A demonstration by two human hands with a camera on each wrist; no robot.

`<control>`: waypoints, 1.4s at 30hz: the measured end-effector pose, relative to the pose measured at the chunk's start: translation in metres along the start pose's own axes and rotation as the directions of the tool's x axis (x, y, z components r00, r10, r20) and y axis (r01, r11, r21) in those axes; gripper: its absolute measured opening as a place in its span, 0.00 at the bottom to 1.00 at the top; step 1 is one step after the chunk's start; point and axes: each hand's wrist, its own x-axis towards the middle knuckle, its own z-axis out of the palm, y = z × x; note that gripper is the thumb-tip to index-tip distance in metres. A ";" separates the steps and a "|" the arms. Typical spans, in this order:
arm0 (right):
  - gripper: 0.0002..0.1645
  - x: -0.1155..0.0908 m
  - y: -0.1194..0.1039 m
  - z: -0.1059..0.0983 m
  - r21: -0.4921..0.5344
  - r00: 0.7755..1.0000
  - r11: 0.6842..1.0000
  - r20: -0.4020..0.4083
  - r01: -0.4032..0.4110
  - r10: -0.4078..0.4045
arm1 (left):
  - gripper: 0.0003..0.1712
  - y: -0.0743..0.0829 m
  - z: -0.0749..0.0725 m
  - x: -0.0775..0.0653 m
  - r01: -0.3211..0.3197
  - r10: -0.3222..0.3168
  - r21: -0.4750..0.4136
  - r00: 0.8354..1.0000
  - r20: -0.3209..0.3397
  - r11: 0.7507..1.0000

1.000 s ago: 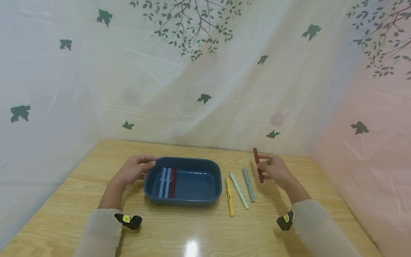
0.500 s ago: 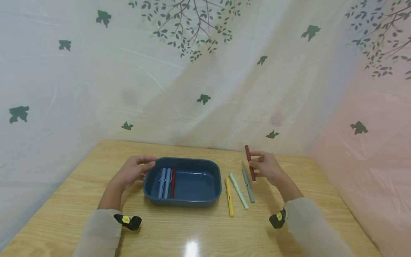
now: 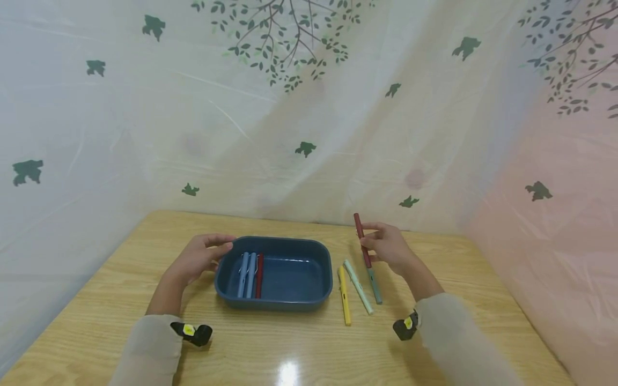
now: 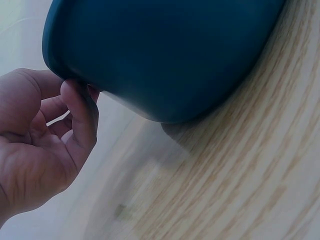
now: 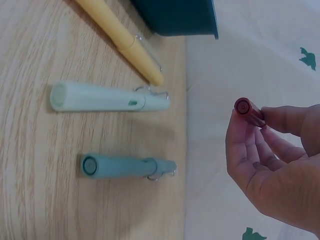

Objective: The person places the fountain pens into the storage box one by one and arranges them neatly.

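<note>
My left hand (image 3: 195, 260) pinches the left rim of a dark blue plastic box (image 3: 299, 305) between thumb and fingers, close up in the left wrist view. Inside the box, at its left, two light blue pens (image 3: 251, 276) and a red pen (image 3: 259, 276) lie side by side. My right hand (image 3: 388, 249) holds a dark red pen (image 5: 243, 106) between thumb and fingertips, raised over the table right of the box. In the head view this pen overlaps the far end of a teal pen (image 3: 374, 288) lying on the table.
Between the box and the teal pen lie a yellow pen (image 3: 345, 297) and a pale green pen (image 3: 359, 288). The wooden table (image 3: 241, 348) ends at a hanging cloth (image 3: 241, 161) printed with leaves, which rises behind it and along both sides.
My right hand has moved left with the dark red pen, from right of the teal pen to above its far end. My left hand keeps its hold on the box rim.
</note>
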 end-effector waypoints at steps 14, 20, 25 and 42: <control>0.27 0.002 -0.013 0.023 0.037 0.999 0.998 0.032 0.041 -0.042 | 0.27 -0.002 -0.002 0.001 0.011 -0.011 -0.003 1.000 -0.006 1.000; 0.27 0.003 -0.017 0.036 0.057 0.998 0.998 0.040 0.041 -0.043 | 0.27 -0.001 -0.001 0.001 0.021 -0.021 -0.009 1.000 -0.010 1.000; 0.27 0.002 -0.023 0.047 0.067 0.998 0.997 0.050 0.040 -0.044 | 0.27 0.000 0.000 0.000 0.003 -0.003 -0.021 1.000 0.001 1.000; 0.27 0.003 -0.032 0.083 0.080 0.993 0.994 0.090 0.072 -0.079 | 0.26 -0.002 -0.002 0.003 0.009 -0.009 -0.010 1.000 -0.006 1.000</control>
